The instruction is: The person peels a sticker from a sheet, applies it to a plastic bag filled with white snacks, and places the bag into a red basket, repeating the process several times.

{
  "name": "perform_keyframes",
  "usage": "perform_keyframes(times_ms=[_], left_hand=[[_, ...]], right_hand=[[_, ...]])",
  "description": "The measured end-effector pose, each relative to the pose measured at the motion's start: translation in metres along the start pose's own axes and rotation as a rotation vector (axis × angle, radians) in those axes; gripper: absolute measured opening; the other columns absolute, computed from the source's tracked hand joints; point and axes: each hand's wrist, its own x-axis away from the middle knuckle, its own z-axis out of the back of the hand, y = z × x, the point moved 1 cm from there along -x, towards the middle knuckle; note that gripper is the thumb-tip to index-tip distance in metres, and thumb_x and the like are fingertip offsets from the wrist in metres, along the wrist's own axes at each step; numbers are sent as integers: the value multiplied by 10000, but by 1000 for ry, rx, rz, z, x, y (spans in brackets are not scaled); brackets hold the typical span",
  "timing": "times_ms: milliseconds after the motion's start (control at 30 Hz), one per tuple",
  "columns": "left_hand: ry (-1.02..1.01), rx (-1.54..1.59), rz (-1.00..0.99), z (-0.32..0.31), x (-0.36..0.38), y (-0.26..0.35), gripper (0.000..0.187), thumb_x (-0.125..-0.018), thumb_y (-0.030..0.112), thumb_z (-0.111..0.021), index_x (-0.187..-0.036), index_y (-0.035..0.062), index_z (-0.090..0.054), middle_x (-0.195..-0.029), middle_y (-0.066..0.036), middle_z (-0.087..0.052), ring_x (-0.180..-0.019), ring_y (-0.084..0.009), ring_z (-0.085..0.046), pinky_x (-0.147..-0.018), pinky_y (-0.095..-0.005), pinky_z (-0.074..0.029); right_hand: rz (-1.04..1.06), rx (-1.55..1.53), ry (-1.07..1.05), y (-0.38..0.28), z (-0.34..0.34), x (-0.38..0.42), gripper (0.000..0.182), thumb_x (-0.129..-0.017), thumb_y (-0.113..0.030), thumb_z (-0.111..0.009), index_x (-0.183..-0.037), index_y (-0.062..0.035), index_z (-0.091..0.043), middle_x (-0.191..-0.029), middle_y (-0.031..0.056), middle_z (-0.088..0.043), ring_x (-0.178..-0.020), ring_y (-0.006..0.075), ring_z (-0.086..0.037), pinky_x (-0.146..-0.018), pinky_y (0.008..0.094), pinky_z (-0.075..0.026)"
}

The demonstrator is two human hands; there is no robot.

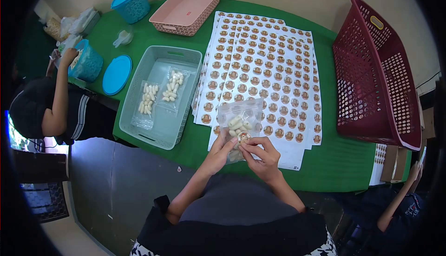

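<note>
Round sticker at the clear bag, both hands closed in

From my remote seat, the clear bag of pale, oblong pieces sits over the near edge of the sticker sheets. My left hand grips the bag's left side, fingers narrow — my right hand pinches a round sticker against its front. Left of the sheets, a pale green basket holds two filled bags; a pink basket lies to their upper left. A maroon basket stands to their right. Far left of them, a person has a hand at a blue tub.
</note>
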Motion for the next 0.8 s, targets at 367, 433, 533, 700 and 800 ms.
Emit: perform_keyframes(times_ms=[367, 433, 533, 700, 800], left_hand=[[-49, -19, -23, 1, -1, 3, 402, -845, 142, -424, -1196, -3, -290, -1088, -89, -433, -999, -129, -419, -847, -253, -341], [-49, 3, -4, 5, -3, 3, 399, -845, 146, -425, -1192, -4, -297, -1082, -90, -437, -995, -127, -421, -843, -253, -344], [-22, -22, -47, 9, -6, 3, 389, -850, 161, -415, -1181, -16, -315, -1083, -95, -441, -992, -125, -419, -833, -247, -346], [12, -78, -36, 11, -6, 2, 388, -862, 182, -384, -1180, -32, -327, -1099, -103, -438, -999, -130, -411, -849, -252, -328], [63, 17, 1, 16, -8, -7, 391, -863, 178, -383, -1187, -31, -320, -1105, -107, -435, -1011, -134, -405, -868, -261, -314]], right_hand=[[-62, 18, -202, 3, 2, -1, 169, -642, -44, -649, -804, -45, -603, -757, 78, -521, -641, 179, -514, -559, 286, -417], [-43, 40, -260, 2, 4, -2, 203, -651, -73, -639, -851, -63, -602, -749, 70, -510, -641, 182, -489, -575, 293, -387], [-56, 58, -290, 0, 5, -6, 290, -654, -101, -632, -941, -92, -591, -708, 52, -479, -641, 178, -437, -594, 292, -336], [-42, 198, -239, 0, 6, -7, 414, -670, -125, -614, -1077, -114, -537, -695, 50, -430, -665, 189, -384, -605, 289, -305], [-53, 286, -321, -4, 6, -2, 397, -713, -215, -584, -1099, -146, -524, -727, 61, -410, -677, 202, -390, -644, 313, -298]])
